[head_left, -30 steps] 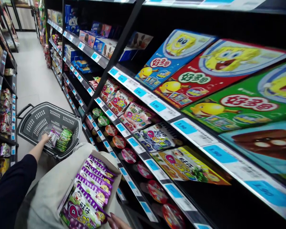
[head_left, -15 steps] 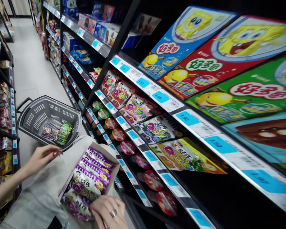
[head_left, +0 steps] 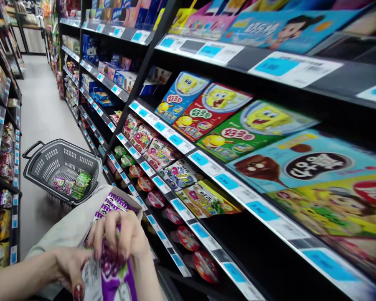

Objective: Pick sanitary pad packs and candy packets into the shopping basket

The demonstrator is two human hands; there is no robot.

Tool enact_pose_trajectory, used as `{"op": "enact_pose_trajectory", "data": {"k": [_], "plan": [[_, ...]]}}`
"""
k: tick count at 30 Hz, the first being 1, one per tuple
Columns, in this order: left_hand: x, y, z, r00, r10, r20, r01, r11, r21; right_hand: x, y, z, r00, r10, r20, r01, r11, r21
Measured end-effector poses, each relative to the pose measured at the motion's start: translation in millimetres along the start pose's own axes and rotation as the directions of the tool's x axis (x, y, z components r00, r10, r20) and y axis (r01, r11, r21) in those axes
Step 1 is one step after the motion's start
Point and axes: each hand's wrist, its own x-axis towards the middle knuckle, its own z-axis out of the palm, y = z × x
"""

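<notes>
A purple gummy candy bag is low in the view, close to my body. My right hand grips its top from above with curled fingers. On the bag's left side my left hand closes too, thumb lying along a greyish, blurred face of the packaging. Behind my hands, an open cardboard box rests on my lap, with more purple candy bags in it. My hands and arms hide most of the box.
A grey shopping basket with several small green and purple bags stands on the aisle floor ahead. Shelving with gummy bags, jelly cups and cartoon-printed boxes runs along the right. Another stocked shelf lines the left.
My left hand has come from the far side of the lap to the bag. My right hand has moved up over the bags and grips one. The view has tilted up.
</notes>
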Motion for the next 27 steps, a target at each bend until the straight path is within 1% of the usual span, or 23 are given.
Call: {"op": "enact_pose_trajectory", "data": {"k": [1,2,3,4,5,6,7,8,9,10,11,13,14,15,19,21,23,25,26,27], "plan": [[-1.5,0.8,6.3,0.998,-0.009,0.068,0.012,0.999,-0.051,4.1,-0.8,-1.2,0.999,-0.018,-0.048,0.018,1.000,-0.014],[-3.9,3.3,12.7,0.994,0.005,0.110,0.002,0.998,-0.066,5.6,-4.1,-1.0,0.990,-0.015,-0.139,0.009,0.999,-0.044],[-6.9,7.1,18.9,0.995,0.042,0.094,-0.037,0.998,-0.055,4.5,-9.8,0.3,0.965,-0.003,-0.263,-0.020,0.996,-0.083],[-10.1,11.6,24.6,0.995,0.091,0.037,-0.090,0.996,-0.016,1.1,-17.2,2.6,0.922,0.011,-0.387,-0.060,0.991,-0.116],[-13.3,16.0,29.5,0.989,0.138,-0.050,-0.136,0.990,0.039,-4.0,-25.7,5.5,0.874,0.020,-0.486,-0.099,0.986,-0.136],[-15.9,20.0,33.3,0.972,0.180,-0.153,-0.166,0.981,0.098,-10.1,-34.7,8.7,0.832,0.026,-0.555,-0.130,0.980,-0.150],[-17.9,23.3,36.0,0.944,0.212,-0.255,-0.177,0.972,0.154,-16.5,-43.4,12.0,0.804,0.030,-0.593,-0.161,0.972,-0.169],[-19.2,25.7,37.5,0.906,0.241,-0.347,-0.180,0.963,0.198,-22.3,-51.2,15.0,0.790,0.036,-0.612,-0.201,0.958,-0.203],[-19.7,27.4,38.0,0.870,0.266,-0.415,-0.181,0.955,0.235,-27.1,-57.6,17.8,0.776,0.044,-0.629,-0.262,0.930,-0.257],[-19.6,28.4,37.7,0.842,0.287,-0.457,-0.180,0.947,0.264,-30.4,-62.3,20.1,0.752,0.052,-0.657,-0.343,0.882,-0.323],[-19.2,29.0,37.0,0.825,0.299,-0.479,-0.174,0.942,0.288,-32.0,-65.3,21.9,0.714,0.053,-0.698,-0.433,0.817,-0.381],[-18.0,29.7,35.4,0.823,0.295,-0.485,-0.159,0.940,0.301,-31.2,-66.5,24.1,0.630,0.052,-0.775,-0.580,0.695,-0.425],[-17.4,29.9,34.9,0.827,0.291,-0.482,-0.159,0.942,0.295,-29.5,-65.5,24.3,0.594,0.046,-0.803,-0.616,0.668,-0.417],[-16.9,30.2,34.7,0.832,0.288,-0.474,-0.161,0.943,0.291,-27.6,-64.1,23.9,0.570,0.038,-0.821,-0.627,0.666,-0.405],[-15.4,30.0,35.9,0.837,0.297,-0.459,-0.168,0.939,0.301,-23.4,-59.7,18.9,0.543,0.015,-0.840,-0.612,0.692,-0.383],[-14.9,28.2,36.7,0.836,0.310,-0.453,-0.177,0.934,0.311,-23.5,-58.6,15.4,0.547,0.018,-0.837,-0.607,0.698,-0.381],[-15.2,26.5,35.3,0.840,0.315,-0.441,-0.181,0.930,0.320,-23.9,-56.9,10.9,0.561,0.028,-0.827,-0.600,0.702,-0.383],[-16.3,29.1,26.6,0.847,0.310,-0.432,-0.163,0.925,0.344,-24.9,-53.8,4.8,0.576,0.027,-0.817,-0.606,0.685,-0.405],[-17.0,33.7,17.5,0.842,0.311,-0.440,-0.149,0.919,0.366,-26.2,-51.6,1.0,0.583,0.015,-0.812,-0.613,0.664,-0.428],[-17.7,40.9,4.3,0.825,0.319,-0.466,-0.127,0.909,0.397,-28.5,-48.9,-3.1,0.586,-0.010,-0.810,-0.622,0.636,-0.457]]}}
